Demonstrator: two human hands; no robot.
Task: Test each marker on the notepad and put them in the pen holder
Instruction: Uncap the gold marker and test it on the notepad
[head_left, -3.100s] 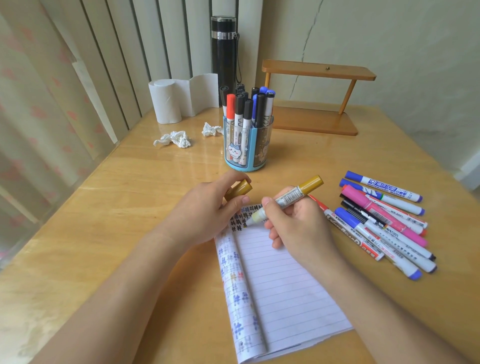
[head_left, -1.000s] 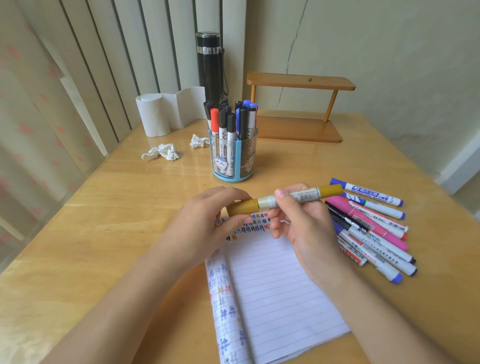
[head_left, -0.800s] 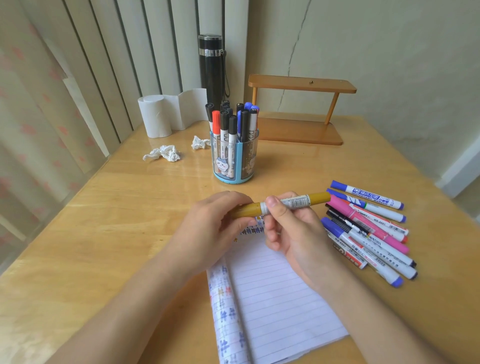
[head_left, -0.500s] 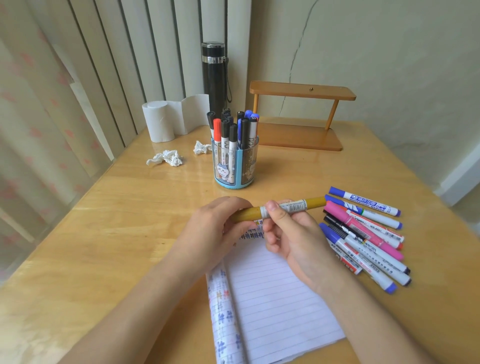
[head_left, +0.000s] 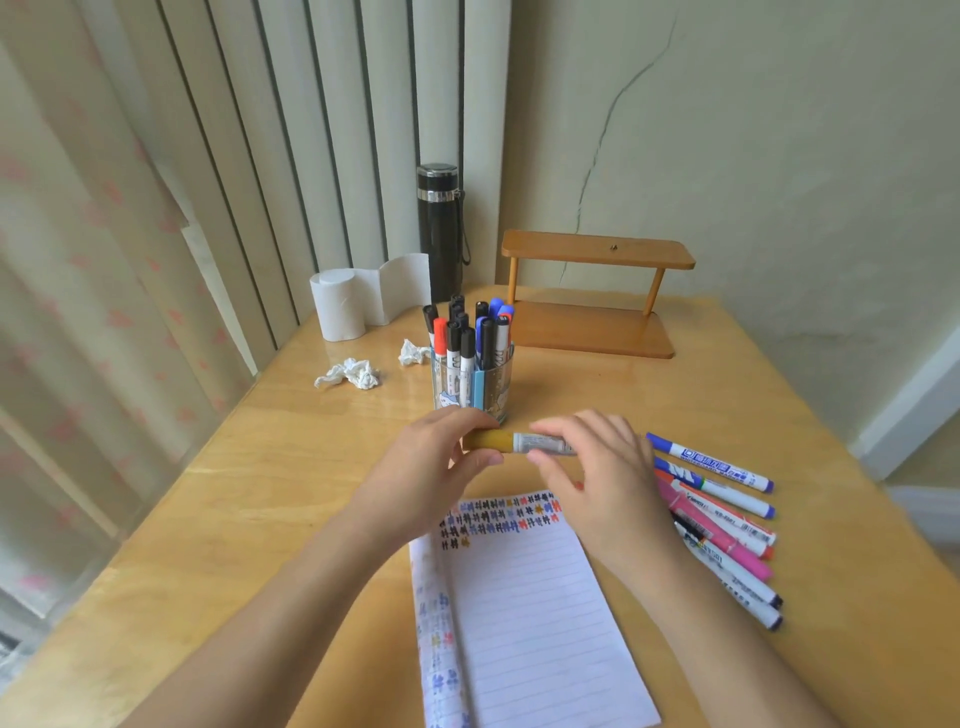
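Note:
A gold marker (head_left: 511, 441) lies level between both hands, just in front of the pen holder (head_left: 472, 387). My left hand (head_left: 431, 462) pinches its gold cap end. My right hand (head_left: 597, 467) grips the labelled barrel; the far end is hidden under the fingers. The clear and blue pen holder stands behind, with several black, red and blue markers upright in it. The lined notepad (head_left: 524, 613) lies below my hands, rows of coloured test marks along its top. Several loose markers (head_left: 717, 519), blue, pink, orange and black, lie in a pile to the right.
A black flask (head_left: 440, 228) and a roll of tissue (head_left: 343, 306) stand at the back left of the wooden table (head_left: 260, 493). Crumpled tissue pieces (head_left: 349, 374) lie left of the holder. A small wooden shelf (head_left: 592, 296) stands at the back right.
The cap went back onto the gold marker after marking the notepad. Both hands carried the marker up off the notepad toward the pen holder.

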